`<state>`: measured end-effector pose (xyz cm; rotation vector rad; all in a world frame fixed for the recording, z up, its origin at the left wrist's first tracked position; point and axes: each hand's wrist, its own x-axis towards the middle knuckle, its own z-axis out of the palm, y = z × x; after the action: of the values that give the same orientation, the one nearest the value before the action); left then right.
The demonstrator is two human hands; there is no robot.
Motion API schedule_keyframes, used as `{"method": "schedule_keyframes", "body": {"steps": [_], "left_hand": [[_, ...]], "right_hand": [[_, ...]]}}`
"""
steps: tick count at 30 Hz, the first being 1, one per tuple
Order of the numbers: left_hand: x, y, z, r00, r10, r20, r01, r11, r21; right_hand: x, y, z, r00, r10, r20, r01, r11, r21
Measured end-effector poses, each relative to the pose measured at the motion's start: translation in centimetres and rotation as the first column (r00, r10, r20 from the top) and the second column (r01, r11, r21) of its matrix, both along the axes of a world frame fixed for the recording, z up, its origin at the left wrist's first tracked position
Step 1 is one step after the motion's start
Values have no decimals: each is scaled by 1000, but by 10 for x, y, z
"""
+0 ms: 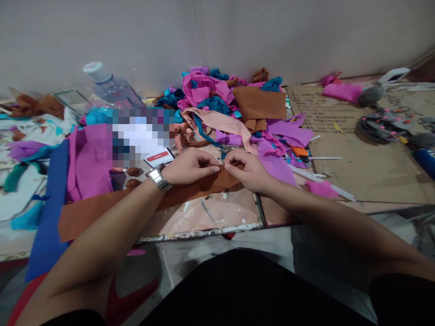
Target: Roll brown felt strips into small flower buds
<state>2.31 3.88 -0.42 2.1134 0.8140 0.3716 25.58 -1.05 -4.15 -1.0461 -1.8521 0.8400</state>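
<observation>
At centre, the left hand and right hand both pinch the top edge of a brown strip running lower left. Folding seems underway; the next fold likely needs even tension.

Grey wall — one thin seam running down it. Table below, front edge flecked white — light dim.
</observation>
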Motion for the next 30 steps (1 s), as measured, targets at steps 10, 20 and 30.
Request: {"method": "schedule_keyframes", "body": {"steps": [10, 20, 30], "left_hand": [[-1, 0, -2, 999, -35, -16, 34, 998, -46], [-3, 5, -2, 994, -88, -63, 84, 994, -63], [-6, 9, -4, 999, -34, -14, 30, 977, -209]], "right_hand": [[0, -5, -2, 1000, 6, 25, -6, 1000, -5], [0, -6, -2, 1000, 21, 15, -22, 998, 64], [0, -5, -4, 999, 32, 43, -40, 981, 192]]}}
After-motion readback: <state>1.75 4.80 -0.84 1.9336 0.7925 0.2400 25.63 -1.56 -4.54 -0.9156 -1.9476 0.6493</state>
